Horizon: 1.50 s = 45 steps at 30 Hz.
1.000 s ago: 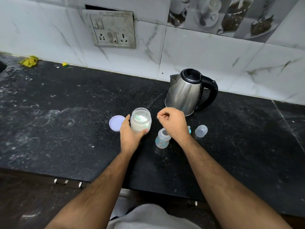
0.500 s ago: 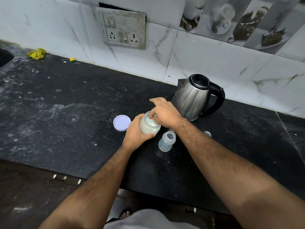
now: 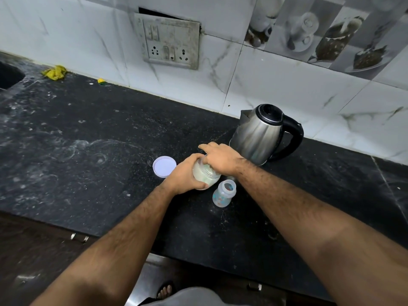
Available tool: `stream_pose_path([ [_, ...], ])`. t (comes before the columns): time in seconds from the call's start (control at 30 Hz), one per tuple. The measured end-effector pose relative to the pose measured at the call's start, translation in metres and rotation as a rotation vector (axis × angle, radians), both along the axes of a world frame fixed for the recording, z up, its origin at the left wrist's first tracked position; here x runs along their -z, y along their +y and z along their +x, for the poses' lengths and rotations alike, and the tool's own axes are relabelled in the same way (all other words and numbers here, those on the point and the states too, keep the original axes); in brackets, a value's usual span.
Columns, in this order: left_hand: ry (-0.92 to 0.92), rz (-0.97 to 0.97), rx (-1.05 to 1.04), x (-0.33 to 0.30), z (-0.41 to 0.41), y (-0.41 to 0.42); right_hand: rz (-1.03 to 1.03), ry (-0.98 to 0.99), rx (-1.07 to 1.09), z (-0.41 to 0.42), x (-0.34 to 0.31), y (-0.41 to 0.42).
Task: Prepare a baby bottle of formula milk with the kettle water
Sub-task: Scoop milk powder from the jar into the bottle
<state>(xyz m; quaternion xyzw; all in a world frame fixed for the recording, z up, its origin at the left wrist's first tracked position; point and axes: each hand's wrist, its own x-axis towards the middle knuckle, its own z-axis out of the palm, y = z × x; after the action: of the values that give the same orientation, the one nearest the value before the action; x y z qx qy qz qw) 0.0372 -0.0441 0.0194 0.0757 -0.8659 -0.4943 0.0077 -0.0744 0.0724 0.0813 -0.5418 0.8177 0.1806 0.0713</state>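
Left hand (image 3: 185,176) wrapped round the side of the powder jar (image 3: 204,173), tilting it a little toward the right, clamped firmly on the wall with thumb near the base. Right hand (image 3: 221,159) over the jar mouth, fingers dipped inside; whether pinching the scoop or merely reaching for it cannot be told, since the knuckles hide the tips. Jar lifted or just off the counter (image 3: 88,151), between the lid (image 3: 164,166) to its left and the kettle (image 3: 259,133) behind and to the right. Bottle (image 3: 224,193) upright and open just beside the jar, nearer the body, untouched. Judged by look: jar clear and rigid, probably plastic, about half full of pale powder, so light and easy in one palm; smooth wall likely slick if dusted, hence best held round the middle, as now, not by the rim. Powder loose and apt to spill if tipped further. Bottle small, thin-walled, very light while empty, narrow at the mouth, easily knocked over by a passing wrist; better steadied at the body when filling. Kettle steel-sided, probably the heaviest thing here, possibly hot on the shell; only the black handle a safe hold, with the spout facing left toward the bottle side.
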Motion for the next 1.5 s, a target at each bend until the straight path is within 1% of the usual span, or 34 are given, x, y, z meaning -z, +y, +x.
stream_pose_path([
  [0.13,0.005,0.004,0.019,-0.002,0.0,0.001,0.056,0.089,-0.049,0.001,-0.005,0.004],
  [0.3,0.001,0.044,0.006,0.002,0.001,0.0,0.053,0.048,-0.01,0.0,-0.007,0.004],
  [0.47,-0.004,0.066,-0.019,0.006,0.001,-0.002,-0.041,-0.015,0.017,-0.002,-0.017,0.003],
  [0.63,-0.002,0.067,-0.037,0.008,0.0,-0.002,-0.099,0.027,-0.008,0.002,-0.023,0.007],
  [0.83,-0.004,0.035,-0.026,0.005,-0.003,0.0,0.032,0.093,-0.012,0.01,-0.017,0.002],
  [1.07,-0.016,0.012,-0.016,0.004,-0.005,-0.001,0.121,0.142,0.001,0.014,-0.014,-0.004],
  [1.13,-0.014,-0.002,-0.014,0.005,-0.006,-0.002,0.144,0.118,0.007,0.013,-0.014,-0.004],
  [1.33,-0.015,-0.007,-0.013,0.005,-0.007,0.0,0.121,-0.035,0.073,0.008,-0.017,0.003],
  [1.4,-0.013,-0.004,-0.017,0.005,-0.007,0.0,0.042,-0.107,0.135,0.004,-0.015,0.007],
  [1.5,-0.011,0.012,-0.029,0.008,-0.007,0.0,-0.12,-0.273,0.275,-0.004,-0.014,0.014],
])
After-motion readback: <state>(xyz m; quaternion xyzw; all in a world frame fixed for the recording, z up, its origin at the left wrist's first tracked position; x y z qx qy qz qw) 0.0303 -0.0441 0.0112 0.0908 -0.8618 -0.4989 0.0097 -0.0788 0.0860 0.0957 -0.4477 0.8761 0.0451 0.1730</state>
